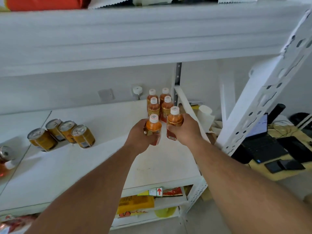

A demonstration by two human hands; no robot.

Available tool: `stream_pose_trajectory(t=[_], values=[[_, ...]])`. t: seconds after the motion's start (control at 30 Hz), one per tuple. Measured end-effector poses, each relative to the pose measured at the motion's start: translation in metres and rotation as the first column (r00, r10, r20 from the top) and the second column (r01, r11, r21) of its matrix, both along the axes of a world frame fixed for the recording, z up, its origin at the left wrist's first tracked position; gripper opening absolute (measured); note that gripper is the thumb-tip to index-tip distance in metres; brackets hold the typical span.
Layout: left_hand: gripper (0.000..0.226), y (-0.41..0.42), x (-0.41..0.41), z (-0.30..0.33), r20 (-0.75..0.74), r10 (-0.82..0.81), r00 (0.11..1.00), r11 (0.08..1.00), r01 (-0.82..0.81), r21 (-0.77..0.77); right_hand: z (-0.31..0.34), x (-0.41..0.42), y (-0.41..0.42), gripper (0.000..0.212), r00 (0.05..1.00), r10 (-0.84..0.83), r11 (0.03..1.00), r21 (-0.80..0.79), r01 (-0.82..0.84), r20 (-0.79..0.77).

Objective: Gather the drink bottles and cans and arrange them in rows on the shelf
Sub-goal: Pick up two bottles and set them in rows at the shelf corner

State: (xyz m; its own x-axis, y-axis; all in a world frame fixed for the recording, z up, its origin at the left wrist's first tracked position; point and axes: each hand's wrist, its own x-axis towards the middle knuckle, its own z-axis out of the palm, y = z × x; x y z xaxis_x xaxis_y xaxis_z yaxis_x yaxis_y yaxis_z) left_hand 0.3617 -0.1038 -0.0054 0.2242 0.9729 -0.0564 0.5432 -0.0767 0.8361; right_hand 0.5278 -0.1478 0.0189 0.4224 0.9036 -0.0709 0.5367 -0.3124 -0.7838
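Observation:
My left hand (139,135) grips an orange drink bottle (153,126) with a white cap. My right hand (184,130) grips a second orange bottle (174,119) beside it. Both bottles are upright over the white shelf board (101,159), just in front of several matching bottles (159,105) that stand in two columns at the shelf's back right. Several yellow cans (62,134) stand in a cluster on the left half of the shelf. At the far left edge is another can (5,152), with a bottle partly cut off by the frame below it.
A thick white shelf (135,36) hangs overhead. The perforated upright (263,97) bounds the right side. A wall socket with a plug (137,91) sits behind the bottles. Snack packs (135,204) lie on the shelf below. A desk with a laptop (260,132) stands to the right.

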Motion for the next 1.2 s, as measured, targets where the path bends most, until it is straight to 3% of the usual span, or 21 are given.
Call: stream_pose_trajectory(t=[0.57, 0.8, 0.93, 1.2], values=[[0.063, 0.063, 0.020, -0.045, 0.031, -0.010, 0.999, 0.999, 0.009, 0.047, -0.060, 0.007, 0.074, 0.040, 0.985, -0.040, 0.998, 0.050, 0.032, 0.167], [0.065, 0.061, 0.025, -0.050, 0.076, 0.041, 0.996, 0.997, -0.045, 0.058, -0.072, 0.007, 0.071, 0.035, 0.999, -0.022, 0.997, 0.075, 0.018, 0.049], [0.059, 0.058, 0.023, -0.055, -0.027, 0.092, 0.995, 0.993, -0.090, 0.076, -0.087, 0.009, 0.065, 0.026, 1.000, -0.029, 0.999, 0.030, 0.029, -0.007], [0.052, 0.058, 0.027, -0.054, -0.024, 0.113, 0.993, 0.992, -0.112, 0.056, -0.087, 0.013, 0.061, 0.040, 0.998, -0.061, 0.998, -0.025, 0.060, -0.032]])
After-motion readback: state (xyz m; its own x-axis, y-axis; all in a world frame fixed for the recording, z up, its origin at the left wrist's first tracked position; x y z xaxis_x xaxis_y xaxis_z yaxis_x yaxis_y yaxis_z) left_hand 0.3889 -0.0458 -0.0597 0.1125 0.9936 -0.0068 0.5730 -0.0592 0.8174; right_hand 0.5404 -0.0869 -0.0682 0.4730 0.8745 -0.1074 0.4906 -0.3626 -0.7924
